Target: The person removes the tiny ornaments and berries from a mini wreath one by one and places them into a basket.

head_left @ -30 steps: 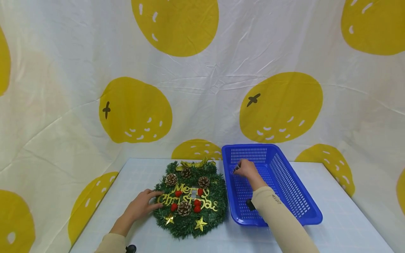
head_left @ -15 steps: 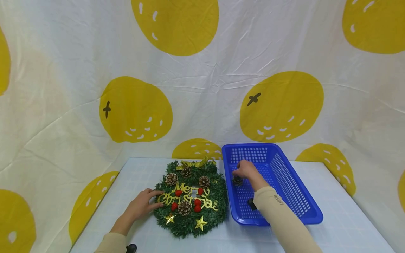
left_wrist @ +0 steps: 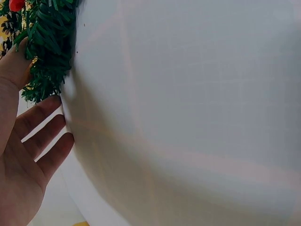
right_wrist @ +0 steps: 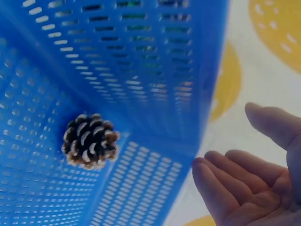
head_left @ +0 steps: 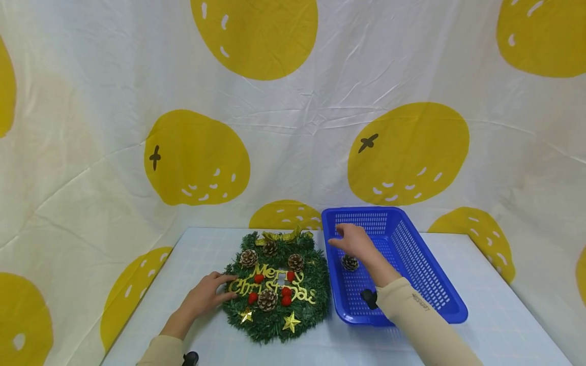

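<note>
While the slotted basket holds a pinecone, the right hand hangs above, left hand touching bristly wreath alongside, both spread.

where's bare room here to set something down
Free: table right of the blue basket; table beyond the left hand, left of the wreath; basket floor right of the pinecone. Crowded: the wreath itself, packed with ornaments.

Soft, even light fills my head view and leaves a faint sheen on the creased cloth, while my left wrist view is dimmer, a broad soft-edged shadow curving over the table, and my right wrist view shows the pinecone and basket slightly blurred.
</note>
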Demonstrator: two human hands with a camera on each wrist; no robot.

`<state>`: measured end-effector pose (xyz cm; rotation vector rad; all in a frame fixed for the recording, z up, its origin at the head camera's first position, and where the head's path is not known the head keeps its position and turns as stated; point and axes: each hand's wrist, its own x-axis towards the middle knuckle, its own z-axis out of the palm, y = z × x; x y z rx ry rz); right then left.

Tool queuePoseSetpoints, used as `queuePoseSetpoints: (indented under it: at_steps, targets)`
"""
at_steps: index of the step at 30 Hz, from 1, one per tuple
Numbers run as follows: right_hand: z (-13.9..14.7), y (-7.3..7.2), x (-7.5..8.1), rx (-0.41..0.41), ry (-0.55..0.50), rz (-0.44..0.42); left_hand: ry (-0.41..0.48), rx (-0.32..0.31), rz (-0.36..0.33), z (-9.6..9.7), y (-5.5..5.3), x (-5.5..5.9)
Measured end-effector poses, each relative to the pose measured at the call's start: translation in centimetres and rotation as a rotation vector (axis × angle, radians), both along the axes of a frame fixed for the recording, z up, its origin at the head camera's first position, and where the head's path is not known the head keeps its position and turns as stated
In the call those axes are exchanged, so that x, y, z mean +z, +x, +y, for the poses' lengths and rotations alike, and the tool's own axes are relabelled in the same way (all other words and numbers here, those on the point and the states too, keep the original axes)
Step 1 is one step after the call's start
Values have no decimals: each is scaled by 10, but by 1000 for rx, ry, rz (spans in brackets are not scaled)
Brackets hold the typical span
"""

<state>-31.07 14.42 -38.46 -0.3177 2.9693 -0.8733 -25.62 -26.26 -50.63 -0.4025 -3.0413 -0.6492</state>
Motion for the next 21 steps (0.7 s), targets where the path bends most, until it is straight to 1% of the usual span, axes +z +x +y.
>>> queuePoseSetpoints:
  at_steps: [8, 11, 15, 18, 21]
  targets:
    - [-13, 31, 8, 52, -89, 72, -4, -11, -1, 0, 0, 0]
    - [-22, 41, 9, 70, -98, 103, -5, -7, 2, 1, 0, 1]
    - [-35, 55, 13, 122, -99, 169, -1, 2, -2, 1, 1, 4]
    - [-45, 65, 15, 145, -107, 181, 0, 4, -7, 2, 2, 5]
    - [-54, 73, 14, 159, -119, 171, -2, 3, -10, 3, 2, 5]
